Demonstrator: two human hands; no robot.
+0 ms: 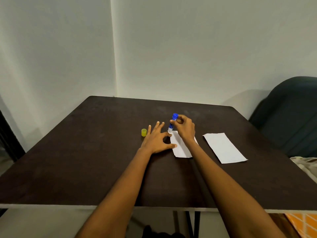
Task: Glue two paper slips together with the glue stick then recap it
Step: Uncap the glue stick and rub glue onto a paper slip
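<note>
Head view is all I've got, so here's how I read it. The glue stick (172,123) is a light, stiff plastic tube, smooth and probably a bit slippery, so I'd hold it around the middle of the barrel. That's where my right hand (185,128) has it: fingers curled snug around the blue body, tip angled down onto the far corner of the near paper slip (181,145).

That slip is the fussy part. It's thin, floppy and near weightless, so I reckon it'll drag or crumple under a tacky tip unless it's pinned flat. My left hand (157,139) is doing that: fingers spread out straight, gripping nothing, thumb and forefinger tips pressing the slip's left edge onto the bench (85,160).

The second paper slip (224,148) lies flat, off to the right and apart from the first one. The yellow cap (144,132) stands just beside my left hand's outer fingers. It's small and stiff, easy to pinch by its sides for recapping.
</note>
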